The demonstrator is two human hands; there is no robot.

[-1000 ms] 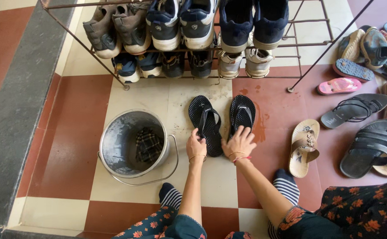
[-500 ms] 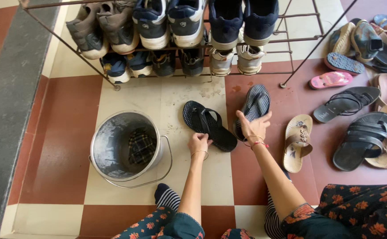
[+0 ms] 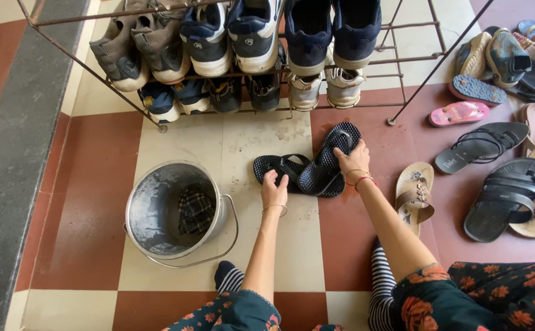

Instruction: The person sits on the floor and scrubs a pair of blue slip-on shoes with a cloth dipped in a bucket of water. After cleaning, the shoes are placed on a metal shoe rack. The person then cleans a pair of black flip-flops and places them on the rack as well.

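Pressing down on a black flip-flop (image 3: 330,160) that lies sole-up and tilted across its mate, the right hand (image 3: 352,158) has its fingers spread over the upper part of the sole, palm against the dotted tread. The left hand (image 3: 273,187) rests its fingertips on the near edge of the other black flip-flop (image 3: 278,167), which lies strap-up on the cream tile with the first one overlapping its right end; whether those fingers pinch the edge or only touch it cannot be told. Both flip-flops sit on the checkered floor (image 3: 188,138) just in front of a metal shoe rack (image 3: 402,58) filled with sneakers. To the left of the hands stands a steel bucket (image 3: 148,202) with a checked cloth (image 3: 195,211) inside. To the right lie a tan sandal (image 3: 414,193), a pink flip-flop (image 3: 460,112) and several dark sandals (image 3: 500,196), well apart from the hands.
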